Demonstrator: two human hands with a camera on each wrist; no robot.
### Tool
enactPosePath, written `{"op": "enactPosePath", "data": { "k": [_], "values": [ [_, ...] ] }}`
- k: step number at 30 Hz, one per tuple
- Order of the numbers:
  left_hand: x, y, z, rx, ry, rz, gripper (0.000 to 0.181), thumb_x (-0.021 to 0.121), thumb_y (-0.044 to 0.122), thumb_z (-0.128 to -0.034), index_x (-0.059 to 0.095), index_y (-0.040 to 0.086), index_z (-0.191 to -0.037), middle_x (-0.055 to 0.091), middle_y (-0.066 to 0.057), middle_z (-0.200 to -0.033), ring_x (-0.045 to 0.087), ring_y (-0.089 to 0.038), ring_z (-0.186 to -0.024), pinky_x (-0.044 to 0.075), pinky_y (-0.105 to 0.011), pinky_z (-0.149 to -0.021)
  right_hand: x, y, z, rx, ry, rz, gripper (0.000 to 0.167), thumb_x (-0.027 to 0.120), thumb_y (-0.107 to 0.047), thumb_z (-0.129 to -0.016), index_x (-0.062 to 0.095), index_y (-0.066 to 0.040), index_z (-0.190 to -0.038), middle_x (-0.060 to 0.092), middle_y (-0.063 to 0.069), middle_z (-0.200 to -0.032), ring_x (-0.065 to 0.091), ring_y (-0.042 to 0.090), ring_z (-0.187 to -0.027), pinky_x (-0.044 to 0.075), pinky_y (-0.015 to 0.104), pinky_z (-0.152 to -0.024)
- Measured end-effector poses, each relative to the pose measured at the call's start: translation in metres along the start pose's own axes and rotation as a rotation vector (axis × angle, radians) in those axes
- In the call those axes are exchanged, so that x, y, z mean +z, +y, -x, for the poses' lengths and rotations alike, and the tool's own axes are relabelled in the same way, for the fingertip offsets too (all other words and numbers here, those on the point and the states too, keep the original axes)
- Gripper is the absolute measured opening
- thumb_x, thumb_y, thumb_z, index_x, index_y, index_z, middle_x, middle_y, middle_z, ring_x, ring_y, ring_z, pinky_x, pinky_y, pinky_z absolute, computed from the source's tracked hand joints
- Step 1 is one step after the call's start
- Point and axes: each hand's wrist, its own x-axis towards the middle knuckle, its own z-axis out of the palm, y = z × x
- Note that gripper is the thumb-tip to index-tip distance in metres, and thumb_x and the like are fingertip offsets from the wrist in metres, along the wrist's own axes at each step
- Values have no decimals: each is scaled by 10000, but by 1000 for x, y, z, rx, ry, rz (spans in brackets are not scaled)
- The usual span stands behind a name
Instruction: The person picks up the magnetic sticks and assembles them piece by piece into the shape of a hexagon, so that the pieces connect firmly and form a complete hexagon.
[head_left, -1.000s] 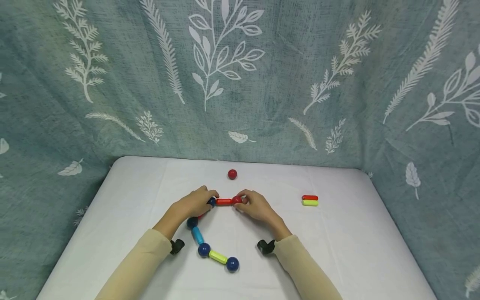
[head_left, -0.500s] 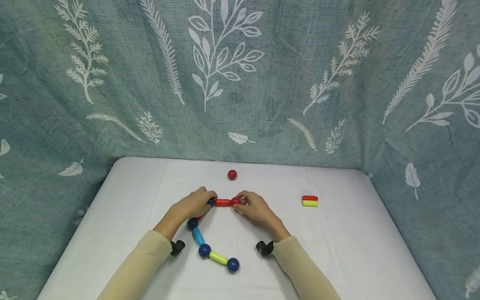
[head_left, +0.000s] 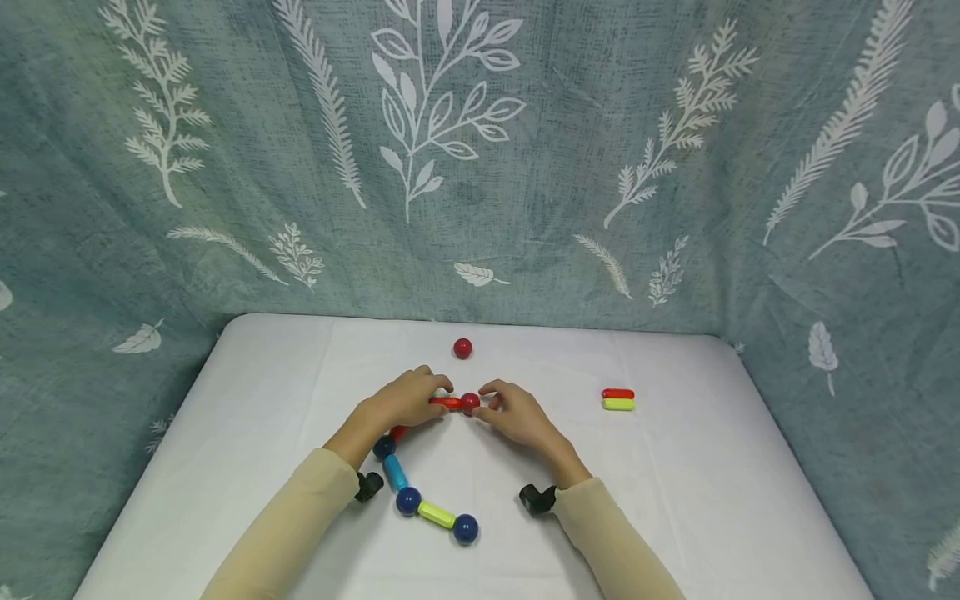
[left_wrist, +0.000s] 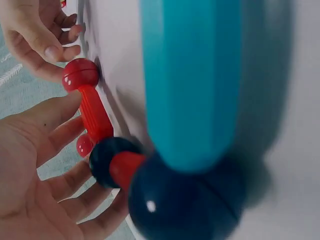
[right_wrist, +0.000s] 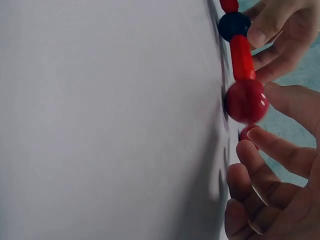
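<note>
In the head view a chain of magnetic rods and balls curves over the table. My left hand (head_left: 408, 398) is spread about the upper red rod (head_left: 447, 402), thumb and index finger on opposite sides; firm contact cannot be made out. It hides the navy ball (right_wrist: 234, 26) in the head view. At the rod's right end is a red ball (head_left: 469, 403). Right beside that ball, my right hand (head_left: 517, 413) has its thumb and fingers parted, the ball not gripped. Down the chain follow another red rod (head_left: 398, 432), a navy ball (head_left: 384, 447) and a blue rod (head_left: 395, 472).
The chain ends with a navy ball (head_left: 408, 500), a yellow-green rod (head_left: 437, 514) and another navy ball (head_left: 466, 529). A loose red ball (head_left: 462, 348) lies behind. A red rod (head_left: 618, 393) and yellow-green rod (head_left: 618, 404) lie side by side at right on the white table (head_left: 720, 467).
My left hand has left the navy ball and shifted right over the red rod. The right hand's fingers have parted from the red ball. The chain is nearly unmoved.
</note>
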Motion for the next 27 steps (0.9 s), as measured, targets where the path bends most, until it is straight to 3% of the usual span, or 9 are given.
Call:
{"op": "enactPosePath", "data": {
  "k": [7, 15, 23, 27],
  "values": [
    [7, -4, -9, 0, -32, 77, 347, 734, 272, -931, 685, 209, -1269, 613, -81, -1174, 568, -227, -1055, 472, -421, -930, -20, 11, 23, 33, 61, -34, 359, 724, -306, -933, 675, -107, -1228, 623, 21, -996, 556, 169, -794, 472, 349, -698],
    [9, -10, -11, -2, -39, 147, 302, 722, 234, -937, 711, 207, -1237, 580, -51, -1102, 500, -198, -965, 451, -378, -843, -52, 44, 55, 3, 191, -15, 283, 726, -212, -933, 707, -79, -1181, 613, 56, -987, 522, 199, -807, 439, 351, -697],
    [12, -13, -12, 21, -41, 149, 297, 707, 259, -943, 711, 198, -1235, 577, -80, -1140, 498, -222, -1004, 445, -414, -858, -78, 76, 80, 78, 271, -11, 272, 711, -208, -948, 702, -84, -1190, 637, 111, -1076, 551, 229, -855, 453, 375, -712],
    [13, -16, -13, 19, -50, 170, 303, 703, 263, -944, 708, 204, -1242, 571, -80, -1159, 493, -219, -1016, 443, -414, -866, -91, 93, 86, 69, 338, -1, 259, 709, -155, -943, 700, -43, -1176, 648, 186, -1121, 587, 288, -893, 458, 398, -738]
  ]
}}
